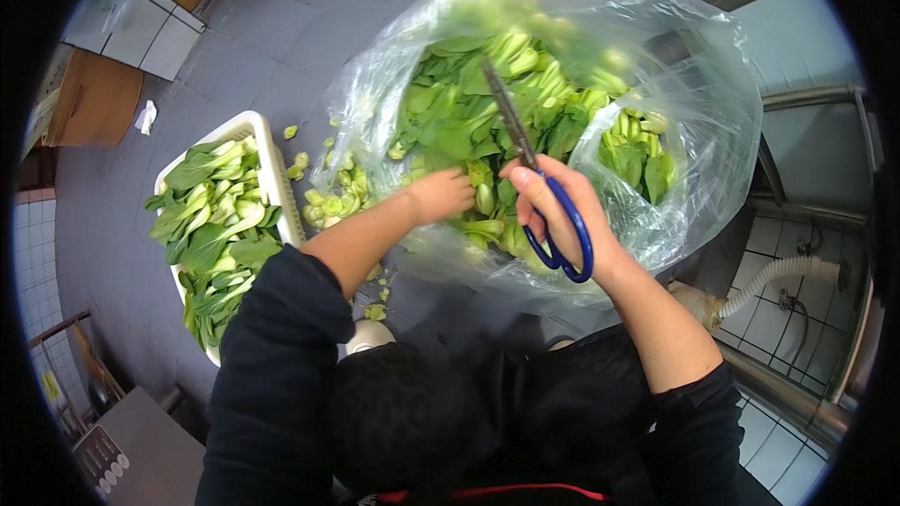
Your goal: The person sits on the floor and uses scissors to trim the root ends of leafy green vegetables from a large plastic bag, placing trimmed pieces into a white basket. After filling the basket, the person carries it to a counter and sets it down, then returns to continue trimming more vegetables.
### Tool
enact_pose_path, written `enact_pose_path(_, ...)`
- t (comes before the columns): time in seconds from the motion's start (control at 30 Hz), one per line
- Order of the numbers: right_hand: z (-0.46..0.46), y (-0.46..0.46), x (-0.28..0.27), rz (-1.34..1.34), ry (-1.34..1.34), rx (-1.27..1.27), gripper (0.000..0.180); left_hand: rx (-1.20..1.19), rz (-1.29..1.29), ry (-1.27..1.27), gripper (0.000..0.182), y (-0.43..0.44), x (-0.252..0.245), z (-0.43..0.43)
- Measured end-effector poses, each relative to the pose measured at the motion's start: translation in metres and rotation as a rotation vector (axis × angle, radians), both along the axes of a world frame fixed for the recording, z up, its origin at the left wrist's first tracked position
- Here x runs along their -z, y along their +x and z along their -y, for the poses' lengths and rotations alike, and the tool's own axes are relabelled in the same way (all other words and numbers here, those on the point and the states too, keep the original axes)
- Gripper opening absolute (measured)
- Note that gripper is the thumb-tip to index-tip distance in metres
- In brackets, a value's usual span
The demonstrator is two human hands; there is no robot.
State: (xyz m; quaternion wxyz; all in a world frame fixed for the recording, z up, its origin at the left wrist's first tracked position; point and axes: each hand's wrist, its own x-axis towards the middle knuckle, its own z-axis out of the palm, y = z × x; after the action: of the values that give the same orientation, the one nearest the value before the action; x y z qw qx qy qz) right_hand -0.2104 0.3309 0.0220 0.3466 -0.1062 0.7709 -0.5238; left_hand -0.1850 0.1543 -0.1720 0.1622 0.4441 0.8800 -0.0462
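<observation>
My right hand is shut on a pair of scissors with blue handles, the blades pointing up and away from me. They are over a large clear plastic bag that lies wide on the floor, full of bok choy. At the bag's near left side, my left hand reaches in among the leaves beside a small bok choy head. Its fingertips are partly hidden, so whether they grip anything is unclear. Trimmed bok choy stem ends lie left of the bag.
A white plastic basket heaped with bok choy stands on the grey tiled floor to my left. To the right are a metal frame and a ribbed white hose. A grey stool-like surface is at lower left.
</observation>
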Motion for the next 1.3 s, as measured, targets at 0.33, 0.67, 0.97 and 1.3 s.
enact_pose_path(0.33,-0.015,-0.007,0.006,-0.008,-0.02,0.026,0.034,-0.188,-0.148,0.401,0.045,0.001,-0.044,0.034)
enact_pose_path(0.67,0.01,0.008,0.017,-0.595,0.129,-0.446,0.074,-1.524,0.626,1.298,0.05,0.088,-0.14,0.079)
enact_pose_path(0.97,0.04,0.042,0.033,-0.496,0.191,-0.793,0.083,-1.429,0.559,1.304,0.043,0.153,-0.133,0.058)
enact_pose_path(1.3,0.057,0.084,0.051,-0.314,0.202,-0.845,0.06,-1.579,0.742,1.314,0.032,0.196,-0.127,0.064)
